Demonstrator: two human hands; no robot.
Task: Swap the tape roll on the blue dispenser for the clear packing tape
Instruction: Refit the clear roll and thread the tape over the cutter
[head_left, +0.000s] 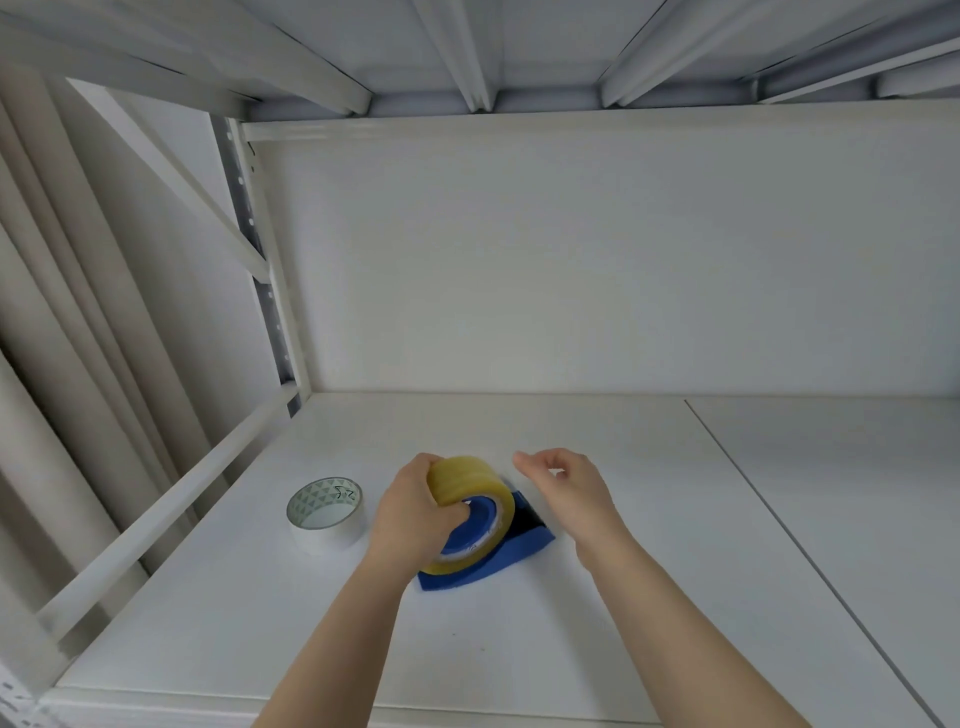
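Observation:
The blue dispenser (511, 553) lies on the white shelf (623, 597), a little left of centre. A yellowish clear packing tape roll (467, 480) sits on its blue hub, tilted towards me. My left hand (410, 512) grips this roll from the left side, thumb at the core. My right hand (563, 486) hovers just right of the roll and above the dispenser's far end, with its fingers loosely curled and holding nothing. A white tape roll (324, 514) with a patterned inner core lies flat on the shelf to the left, apart from my hand.
The shelf has a white back wall (571, 260) and a shelf board overhead. A slanted white rail (171, 506) and an upright post (270, 291) close off the left side. A seam (779, 525) runs across the shelf surface on the right.

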